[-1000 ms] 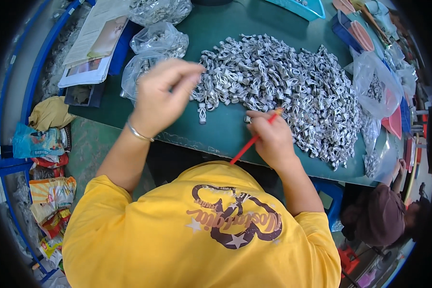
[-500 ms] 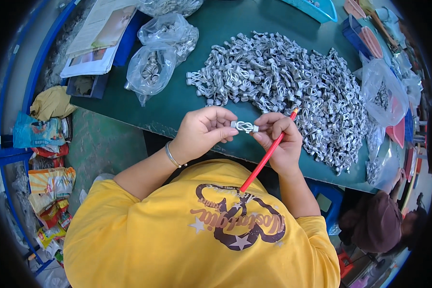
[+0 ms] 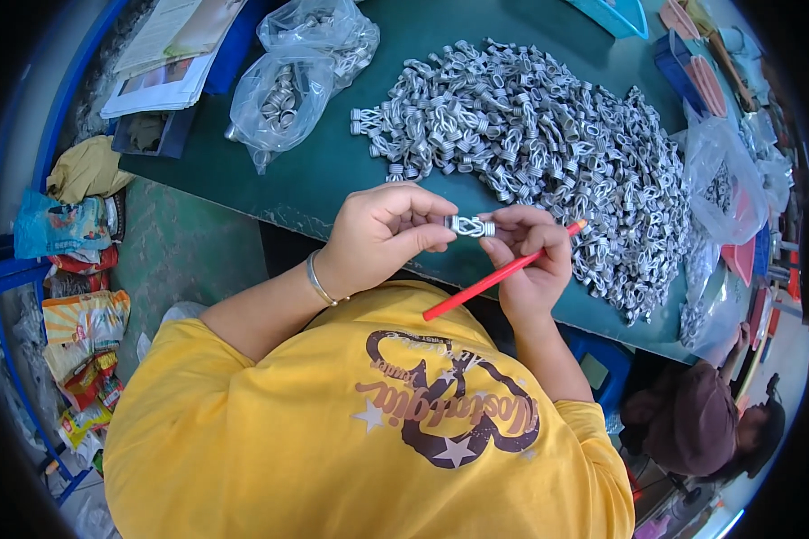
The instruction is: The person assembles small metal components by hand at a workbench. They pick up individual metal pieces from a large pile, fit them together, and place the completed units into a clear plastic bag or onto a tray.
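Note:
A small silver metal piece (image 3: 472,226), ribbed at its ends with an interlaced loop pattern between, is held level over the table's near edge. My left hand (image 3: 385,230) pinches its left end between thumb and fingers; a bangle circles that wrist. The fingertips of my right hand (image 3: 532,256) are closed on the other end. A red pencil (image 3: 494,279) also lies in the right hand, slanting from upper right to lower left. Beyond both hands spreads a large heap of similar silver pieces (image 3: 548,144).
Bags of metal parts (image 3: 283,103) lie at the table's left, beside papers (image 3: 166,67) on a box. Another plastic bag (image 3: 724,175) and pink and blue bins (image 3: 683,72) stand right. A person in a dark top (image 3: 697,420) is at the lower right.
The metal piece has turned between my fingers and shifted slightly right and up. The pencil has tilted flatter, its tip swinging right. My view has shifted a little.

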`<state>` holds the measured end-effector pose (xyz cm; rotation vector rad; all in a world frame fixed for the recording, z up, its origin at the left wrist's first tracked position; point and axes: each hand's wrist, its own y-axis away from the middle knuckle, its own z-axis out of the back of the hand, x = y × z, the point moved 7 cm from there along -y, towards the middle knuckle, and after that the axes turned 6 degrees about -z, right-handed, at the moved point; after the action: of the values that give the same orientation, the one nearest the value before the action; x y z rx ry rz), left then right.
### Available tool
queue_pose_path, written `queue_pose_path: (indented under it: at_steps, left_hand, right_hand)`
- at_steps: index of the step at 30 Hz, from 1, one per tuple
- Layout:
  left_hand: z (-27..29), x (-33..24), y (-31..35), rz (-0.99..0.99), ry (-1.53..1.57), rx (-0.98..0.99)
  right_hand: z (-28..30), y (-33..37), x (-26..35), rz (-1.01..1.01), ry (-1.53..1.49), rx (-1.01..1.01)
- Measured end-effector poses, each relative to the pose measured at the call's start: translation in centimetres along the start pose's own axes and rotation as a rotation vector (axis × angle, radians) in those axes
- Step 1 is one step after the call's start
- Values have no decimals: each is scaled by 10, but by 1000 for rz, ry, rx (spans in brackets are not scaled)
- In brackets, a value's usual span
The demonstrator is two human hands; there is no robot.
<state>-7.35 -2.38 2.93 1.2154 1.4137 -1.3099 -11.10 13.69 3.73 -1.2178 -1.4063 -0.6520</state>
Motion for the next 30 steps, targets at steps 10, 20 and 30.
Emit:
queue_pose_path:
  at_steps: [10,20,30]
  left_hand:
    - [0,35,21,594,766,-191]
    - [65,29,32,428,579,-485]
    - [47,30,33,370,288,-252]
  right_hand:
    - [-47,-6,23,378,407,295]
    - [-94,-29,-28,335,1169,444]
    - [-50,-20,-35,-483,158,209]
